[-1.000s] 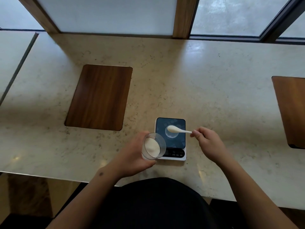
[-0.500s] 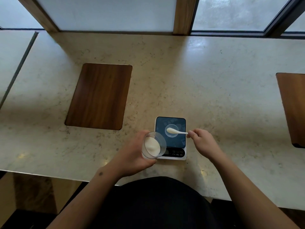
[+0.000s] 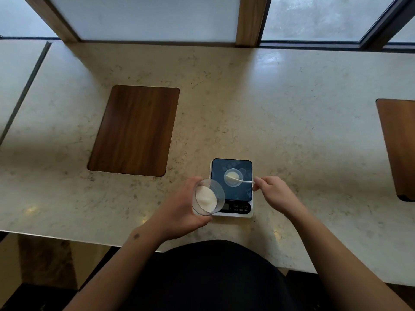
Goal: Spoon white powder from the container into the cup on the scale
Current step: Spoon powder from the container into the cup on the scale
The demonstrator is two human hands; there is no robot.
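The thin white spoon (image 3: 238, 180) is pinched at its handle end by the right hand (image 3: 272, 194), its bowl apparently over the small cup (image 3: 233, 177). The clear container (image 3: 207, 197) of powder, probably light and slippery, is wrapped round its wall by the left hand (image 3: 179, 209).

— What are you wearing?
— A plain black garment (image 3: 215, 277) over my torso. My forearms are bare, no sleeves showing.
— Any marks?
— A small dark spot (image 3: 136, 236) on my left forearm. My hands carry no rings.

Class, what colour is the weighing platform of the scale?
Dark blue-black, on a white base; the scale shows in the head view.
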